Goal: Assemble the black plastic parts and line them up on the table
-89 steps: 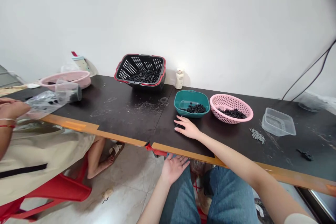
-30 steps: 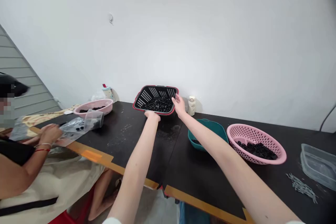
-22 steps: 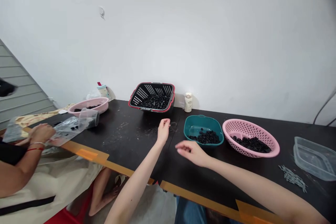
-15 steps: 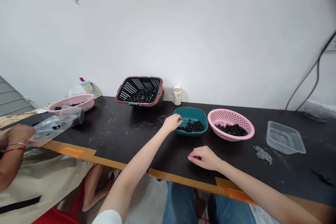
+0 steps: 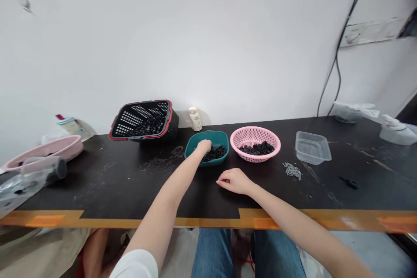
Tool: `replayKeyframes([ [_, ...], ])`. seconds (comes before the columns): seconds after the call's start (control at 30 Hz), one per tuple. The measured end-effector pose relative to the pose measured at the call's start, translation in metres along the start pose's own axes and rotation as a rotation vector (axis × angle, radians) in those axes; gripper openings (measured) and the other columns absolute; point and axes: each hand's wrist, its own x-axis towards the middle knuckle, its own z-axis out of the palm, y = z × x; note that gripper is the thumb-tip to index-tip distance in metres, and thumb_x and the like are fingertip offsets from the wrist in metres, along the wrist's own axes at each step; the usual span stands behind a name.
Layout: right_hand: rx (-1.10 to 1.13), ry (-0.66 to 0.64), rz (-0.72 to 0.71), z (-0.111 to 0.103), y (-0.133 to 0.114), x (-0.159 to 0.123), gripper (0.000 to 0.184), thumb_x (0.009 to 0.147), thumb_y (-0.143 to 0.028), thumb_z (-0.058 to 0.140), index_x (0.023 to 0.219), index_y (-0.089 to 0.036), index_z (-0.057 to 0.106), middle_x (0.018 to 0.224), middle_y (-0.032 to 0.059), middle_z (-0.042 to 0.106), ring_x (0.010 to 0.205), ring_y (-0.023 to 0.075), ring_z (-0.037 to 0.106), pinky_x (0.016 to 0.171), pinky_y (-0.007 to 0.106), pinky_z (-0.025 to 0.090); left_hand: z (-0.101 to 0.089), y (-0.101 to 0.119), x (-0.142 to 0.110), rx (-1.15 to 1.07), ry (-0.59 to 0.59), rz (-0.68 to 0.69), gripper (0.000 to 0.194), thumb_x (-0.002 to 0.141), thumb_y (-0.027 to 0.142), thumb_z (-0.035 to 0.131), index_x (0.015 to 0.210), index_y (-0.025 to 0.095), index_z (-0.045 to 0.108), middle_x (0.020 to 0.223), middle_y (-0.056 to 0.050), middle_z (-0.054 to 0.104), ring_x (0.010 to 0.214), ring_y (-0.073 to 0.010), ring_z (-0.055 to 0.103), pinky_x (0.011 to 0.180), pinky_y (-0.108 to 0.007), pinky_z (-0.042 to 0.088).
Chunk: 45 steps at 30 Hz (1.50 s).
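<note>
Head view: the left hand (image 5: 204, 147) dips into a teal bowl (image 5: 218, 138) of black pieces (image 5: 215, 153), its grip hidden, while the right hand (image 5: 234, 181) curls loosely over the table (image 5: 97, 186).

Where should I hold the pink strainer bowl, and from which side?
Probably the front rim of the pink strainer bowl, from the near side with the right hand: the rim sticks out, and the teal bowl sits close on its left.

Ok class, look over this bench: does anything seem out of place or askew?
Yes: the red-rimmed black basket sits tipped forward, not flat, and a loose black piece lies on the tabletop, away from every container.
</note>
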Motion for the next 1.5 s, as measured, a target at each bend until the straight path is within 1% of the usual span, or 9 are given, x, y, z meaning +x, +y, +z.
replayKeyframes([
  [0.23,-0.016,0.014,0.049,-0.013,0.006,0.002,0.024,0.088,-0.034,0.052,0.081,-0.022,0.073,0.080,0.0020,0.073,0.071,0.0143,0.065,0.064,0.023,0.042,-0.014,0.013,-0.013,0.012,0.191,0.017,0.027,0.085,0.025,0.058,0.108,0.010,0.057,0.104,-0.015,0.064,0.098,-0.0241,0.061,0.084,-0.036,0.047],
  [0.4,0.128,0.050,0.256,-0.041,0.016,-0.013,0.021,0.085,-0.035,0.056,0.089,-0.022,0.072,0.081,0.0011,0.073,0.068,0.0145,0.064,0.064,0.025,0.044,-0.020,0.016,-0.049,-0.043,0.384,0.094,0.028,0.086,0.024,0.049,0.112,0.016,0.054,0.105,-0.012,0.066,0.099,-0.0252,0.061,0.083,-0.032,0.044],
  [0.57,0.246,0.091,0.546,-0.087,0.052,-0.074,0.030,0.083,-0.042,0.055,0.091,-0.018,0.070,0.080,0.0037,0.072,0.068,0.0156,0.064,0.063,0.026,0.047,0.001,0.017,-0.077,-0.098,0.538,0.172,0.021,0.089,0.026,0.043,0.101,0.018,0.058,0.101,-0.010,0.065,0.092,-0.0229,0.062,0.080,-0.030,0.045],
  [0.67,0.070,0.235,0.761,-0.118,0.077,-0.118,0.030,0.082,-0.043,0.054,0.090,-0.019,0.071,0.080,0.0051,0.073,0.070,0.0175,0.065,0.065,0.027,0.047,0.012,0.016,-0.075,-0.035,0.485,0.168,0.029,0.093,0.026,0.034,0.102,0.011,0.057,0.100,-0.015,0.063,0.092,-0.0237,0.062,0.080,-0.030,0.045],
  [0.8,-0.160,0.265,0.853,-0.146,0.098,-0.154,0.029,0.079,-0.043,0.056,0.092,-0.021,0.071,0.084,0.0057,0.073,0.073,0.0204,0.065,0.067,0.030,0.046,0.017,0.011,-0.063,-0.012,0.409,0.198,0.039,0.096,0.031,0.027,0.095,0.009,0.060,0.093,-0.017,0.066,0.089,-0.0259,0.064,0.078,-0.033,0.045],
  [0.93,-0.225,0.106,0.829,-0.148,0.110,-0.159,0.028,0.078,-0.042,0.057,0.091,-0.023,0.072,0.083,0.0042,0.072,0.072,0.0206,0.065,0.066,0.029,0.046,0.018,0.007,-0.061,0.006,0.388,0.219,0.045,0.096,0.034,0.026,0.086,0.012,0.064,0.092,-0.015,0.069,0.090,-0.0264,0.065,0.080,-0.034,0.045],
  [1.17,-0.282,-0.044,0.743,-0.139,0.129,-0.153,0.027,0.072,-0.042,0.062,0.089,-0.023,0.072,0.089,0.0050,0.070,0.081,0.0217,0.065,0.073,0.030,0.046,0.015,-0.003,-0.067,0.012,0.379,0.246,0.042,0.096,0.031,0.025,0.099,0.008,0.060,0.102,-0.018,0.066,0.098,-0.0264,0.062,0.082,-0.034,0.044],
  [1.37,-0.286,-0.039,0.795,-0.138,0.134,-0.154,0.027,0.069,-0.042,0.065,0.084,-0.021,0.073,0.078,0.0037,0.070,0.072,0.0210,0.065,0.064,0.028,0.045,0.010,-0.014,-0.064,-0.048,0.278,0.353,0.025,0.092,0.025,0.041,0.087,0.016,0.063,0.090,-0.008,0.069,0.082,-0.0191,0.064,0.072,-0.026,0.044],
  [1.5,-0.306,-0.031,0.792,-0.136,0.131,-0.151,0.023,0.074,-0.040,0.061,0.081,-0.022,0.072,0.075,0.0037,0.071,0.069,0.0205,0.064,0.062,0.028,0.044,0.009,-0.007,-0.077,-0.099,0.384,0.380,0.029,0.094,0.032,0.036,0.092,0.016,0.060,0.096,-0.009,0.065,0.085,-0.0192,0.061,0.072,-0.027,0.042],
])
